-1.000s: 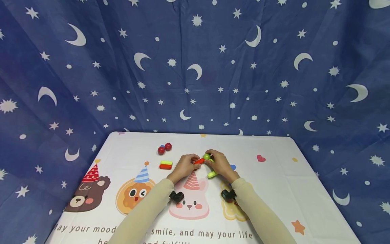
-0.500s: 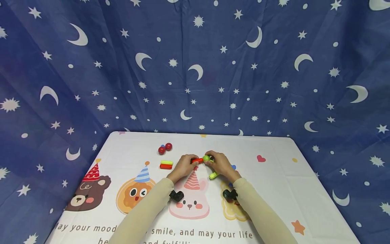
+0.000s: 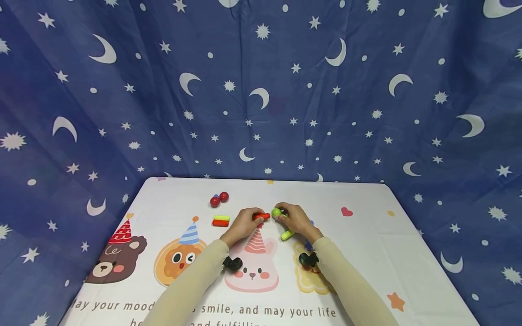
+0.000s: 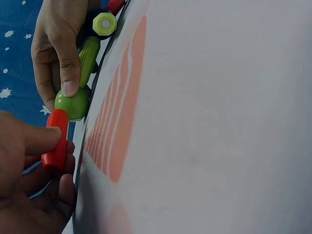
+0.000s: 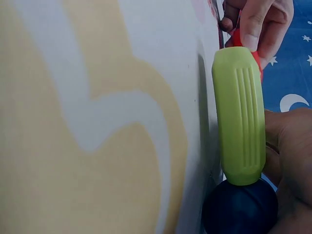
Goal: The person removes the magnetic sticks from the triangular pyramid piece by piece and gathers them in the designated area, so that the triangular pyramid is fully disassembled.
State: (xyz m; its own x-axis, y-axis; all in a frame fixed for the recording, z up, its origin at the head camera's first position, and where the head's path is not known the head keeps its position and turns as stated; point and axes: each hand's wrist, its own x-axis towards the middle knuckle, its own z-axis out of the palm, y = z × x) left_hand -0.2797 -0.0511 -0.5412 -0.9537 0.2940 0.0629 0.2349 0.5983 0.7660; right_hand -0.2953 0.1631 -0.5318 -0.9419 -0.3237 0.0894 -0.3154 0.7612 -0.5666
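My left hand (image 3: 244, 225) pinches a short red ribbed rod (image 4: 57, 139) between thumb and fingers, just left of a green ball (image 3: 277, 212). A small gap shows between rod and ball in the head view; in the left wrist view they overlap. My right hand (image 3: 297, 219) holds the green ball, thumb on top of it. A green rod (image 4: 89, 59) extends from that ball. Near the right hand, a yellow-green rod (image 5: 240, 117) meets a dark blue ball (image 5: 241, 207). Some joins lie hidden behind the right hand.
Left of my hands, a yellow-green rod (image 3: 221, 218) and a red rod (image 3: 220, 223) lie side by side. Farther back sit two dark red balls (image 3: 215, 202) with something blue behind them. A printed white cloth covers the table (image 3: 359, 253); a starry blue curtain (image 3: 261, 90) hangs behind.
The red rod has turned from slanted to nearly level, met the green ball, then shifted slightly left with my left hand. My right hand has stayed almost still.
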